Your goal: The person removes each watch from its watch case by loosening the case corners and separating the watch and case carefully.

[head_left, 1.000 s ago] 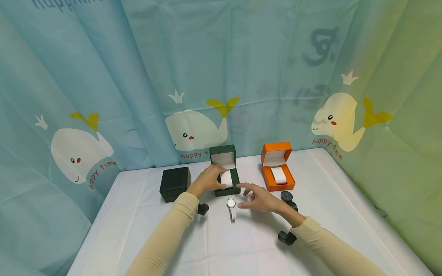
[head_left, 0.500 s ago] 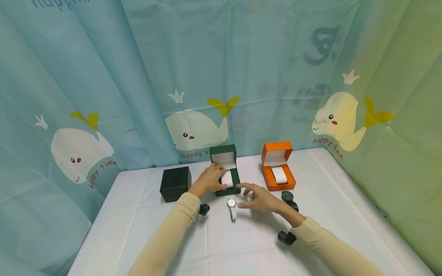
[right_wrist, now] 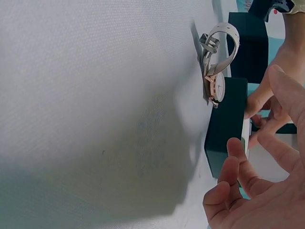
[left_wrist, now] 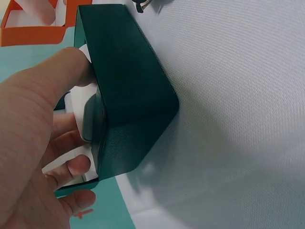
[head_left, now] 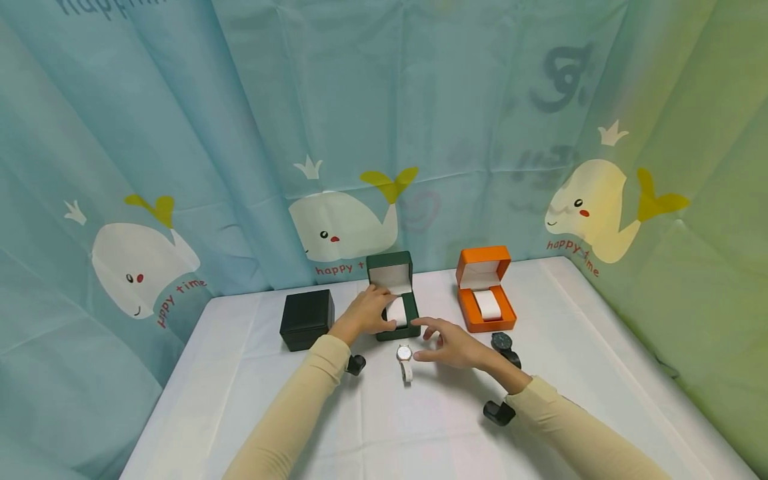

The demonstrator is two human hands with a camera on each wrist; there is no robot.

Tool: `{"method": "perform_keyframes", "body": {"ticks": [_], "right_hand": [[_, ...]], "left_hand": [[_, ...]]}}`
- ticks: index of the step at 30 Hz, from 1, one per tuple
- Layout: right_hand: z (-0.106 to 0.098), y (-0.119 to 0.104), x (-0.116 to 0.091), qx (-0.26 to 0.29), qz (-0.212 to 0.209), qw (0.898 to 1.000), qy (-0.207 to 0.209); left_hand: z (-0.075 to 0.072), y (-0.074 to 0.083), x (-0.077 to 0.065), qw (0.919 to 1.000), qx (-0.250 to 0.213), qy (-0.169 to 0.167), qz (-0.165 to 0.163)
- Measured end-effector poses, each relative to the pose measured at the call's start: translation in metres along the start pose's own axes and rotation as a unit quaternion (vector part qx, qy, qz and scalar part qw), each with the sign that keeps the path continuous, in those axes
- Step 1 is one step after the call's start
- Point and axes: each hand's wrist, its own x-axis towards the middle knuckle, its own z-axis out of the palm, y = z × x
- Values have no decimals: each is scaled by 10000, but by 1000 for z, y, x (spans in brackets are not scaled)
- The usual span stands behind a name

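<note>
A dark green watch box (head_left: 411, 308) stands with its lid up near the table's back. My left hand (head_left: 364, 313) reaches into it and grips the white cushion (head_left: 397, 311), thumb at its front end and fingers toward the back; the left wrist view shows the thumb (left_wrist: 71, 67) dipping inside the box wall. My right hand (head_left: 453, 345) hovers empty by the box's front right corner, fingers spread and loosely bent. Between the hands, a white-strapped wristwatch (head_left: 405, 353) lies before the box; the right wrist view shows its strap (right_wrist: 228, 44) buckled in a loop.
Left of the green box is a closed black box (head_left: 307, 319). An orange watch box (head_left: 489, 325) with raised lid and white cushion stands to the right. A black watch (head_left: 502, 343) lies near my right wrist. A whale-printed curtain (head_left: 336, 133) hangs behind the white table (head_left: 384, 427).
</note>
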Motion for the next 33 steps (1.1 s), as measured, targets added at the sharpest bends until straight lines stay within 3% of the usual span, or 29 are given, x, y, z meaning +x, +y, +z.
{"method": "perform_keyframes", "body": {"ticks": [25,33], "right_hand": [[-2,-1,1,-261,-9,9994,244],[-5,-3,1,-336,-125,9989,296]], "left_hand": [[-4,2,-7,9999,-128,-51,-34],[-3,-1,-16,9983,-375,429,140]]}}
